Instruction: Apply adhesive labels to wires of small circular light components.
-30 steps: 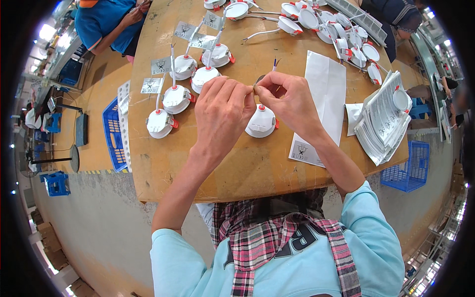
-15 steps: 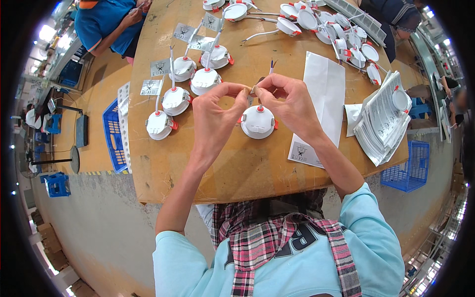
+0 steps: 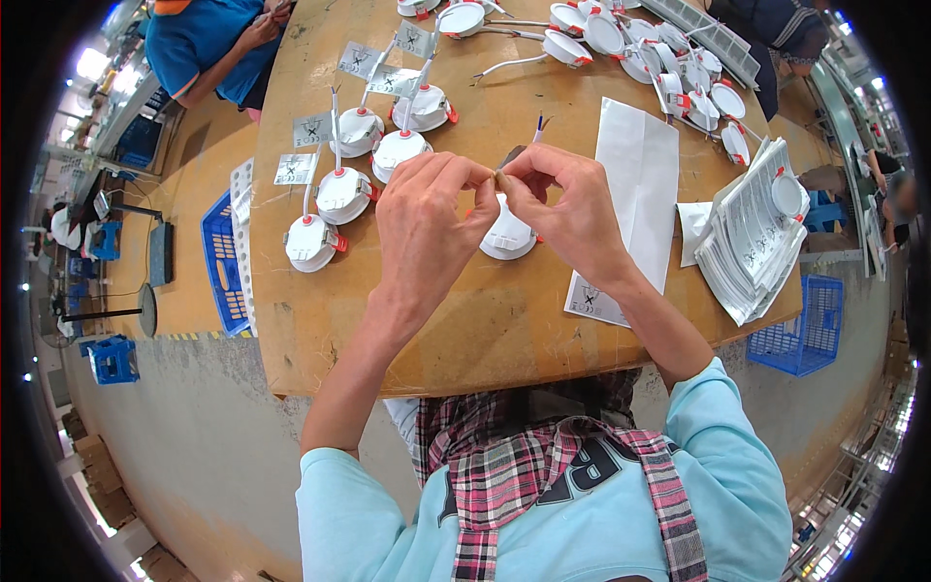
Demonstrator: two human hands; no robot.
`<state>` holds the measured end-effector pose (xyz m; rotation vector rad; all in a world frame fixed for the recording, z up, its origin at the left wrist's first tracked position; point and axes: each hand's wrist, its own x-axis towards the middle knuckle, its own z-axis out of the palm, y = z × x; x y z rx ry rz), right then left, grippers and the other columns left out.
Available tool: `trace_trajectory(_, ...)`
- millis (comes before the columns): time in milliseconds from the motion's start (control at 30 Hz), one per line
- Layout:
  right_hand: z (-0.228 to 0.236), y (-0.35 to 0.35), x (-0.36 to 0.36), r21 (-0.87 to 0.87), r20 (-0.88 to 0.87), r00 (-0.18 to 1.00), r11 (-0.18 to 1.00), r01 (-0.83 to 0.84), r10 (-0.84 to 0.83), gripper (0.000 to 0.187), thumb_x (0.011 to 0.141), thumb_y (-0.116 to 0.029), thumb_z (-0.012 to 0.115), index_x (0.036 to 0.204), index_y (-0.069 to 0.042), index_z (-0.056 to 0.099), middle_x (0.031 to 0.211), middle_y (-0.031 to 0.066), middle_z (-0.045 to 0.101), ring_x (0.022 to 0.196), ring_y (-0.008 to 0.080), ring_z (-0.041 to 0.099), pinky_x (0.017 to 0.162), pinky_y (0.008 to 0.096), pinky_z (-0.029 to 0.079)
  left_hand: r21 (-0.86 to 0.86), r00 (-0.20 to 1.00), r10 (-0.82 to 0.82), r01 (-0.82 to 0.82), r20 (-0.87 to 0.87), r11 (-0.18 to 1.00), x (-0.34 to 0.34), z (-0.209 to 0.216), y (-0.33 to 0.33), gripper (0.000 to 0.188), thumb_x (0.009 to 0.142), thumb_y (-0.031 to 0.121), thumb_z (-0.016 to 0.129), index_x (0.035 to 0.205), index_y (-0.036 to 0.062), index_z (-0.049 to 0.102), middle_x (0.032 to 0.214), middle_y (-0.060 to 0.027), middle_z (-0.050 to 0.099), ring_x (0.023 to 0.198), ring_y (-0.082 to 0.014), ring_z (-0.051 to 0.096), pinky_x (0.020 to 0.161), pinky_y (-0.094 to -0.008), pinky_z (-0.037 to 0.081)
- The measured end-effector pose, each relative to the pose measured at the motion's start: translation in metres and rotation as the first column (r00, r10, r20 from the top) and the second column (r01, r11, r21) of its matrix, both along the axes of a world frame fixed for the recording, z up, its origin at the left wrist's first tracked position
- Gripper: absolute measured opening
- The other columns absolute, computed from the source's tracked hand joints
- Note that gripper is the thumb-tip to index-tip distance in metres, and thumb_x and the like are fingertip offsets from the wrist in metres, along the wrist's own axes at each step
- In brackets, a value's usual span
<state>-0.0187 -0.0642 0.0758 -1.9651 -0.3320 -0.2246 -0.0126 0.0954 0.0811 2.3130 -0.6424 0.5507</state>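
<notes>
My left hand (image 3: 434, 228) and my right hand (image 3: 562, 209) meet above the table, thumbs and forefingers pinched together. Between the fingertips is a small greyish label (image 3: 512, 155), mostly covered by them, at the cable of a round white downlight (image 3: 508, 236). The cable's bare wire ends (image 3: 539, 124) poke out above my right hand. That downlight rests face down under my fingers, partly hidden by my left hand. To the left stand several like downlights (image 3: 342, 197), their cables upright, with silver labels (image 3: 295, 169) stuck on like flags.
A white label sheet (image 3: 635, 194) lies right of my hands, beside a thick stack of sheets (image 3: 752, 242) with a small round white piece (image 3: 786, 196) on top. More downlights (image 3: 603, 37) are heaped at the far right. Blue baskets (image 3: 225, 262) flank the table; a co-worker (image 3: 208, 48) is at far left.
My left hand has turned so its back shows more, and its fingers have closed in against my right fingertips. It now covers more of the downlight beneath.
</notes>
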Motion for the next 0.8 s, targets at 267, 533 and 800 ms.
trace_trajectory(267,-0.005,-0.004,0.001,0.236,-0.133,0.99,0.971,-0.025,0.057,0.013,0.085,-0.008,0.061,0.085,0.005,0.065,0.072,0.0065,0.065,0.063,0.0085,0.057,0.057,0.0236,0.046,-0.356,0.902,-0.137,-0.02,-0.409,0.934,0.0,0.005,0.006,0.011,0.081,0.009,0.068,0.086,-0.0003,0.07,0.074,-0.0099,0.068,0.066,-0.0191,0.063,0.067,-0.0327,0.048)
trace_trajectory(533,-0.005,-0.001,-0.003,0.155,-0.045,0.999,0.988,-0.001,0.008,0.01,0.083,-0.006,0.063,0.082,0.004,0.064,0.069,0.0058,0.064,0.059,0.0087,0.055,0.055,0.0239,0.044,-0.265,0.934,-0.092,-0.003,-0.346,0.964,-0.001,0.004,0.003,0.01,0.081,0.009,0.069,0.084,-0.0007,0.069,0.075,-0.0075,0.067,0.068,-0.0143,0.06,0.064,-0.0284,0.047)
trace_trajectory(800,-0.005,0.001,-0.005,0.121,0.001,1.0,0.992,0.026,-0.027,0.007,0.081,-0.004,0.064,0.079,0.003,0.063,0.067,0.0064,0.062,0.056,0.0091,0.054,0.052,0.0243,0.043,-0.24,0.981,-0.008,-0.039,-0.192,0.97,-0.005,-0.003,-0.004,0.007,0.075,0.007,0.069,0.075,0.0005,0.066,0.071,-0.0093,0.066,0.067,-0.0211,0.062,0.069,-0.0333,0.047)
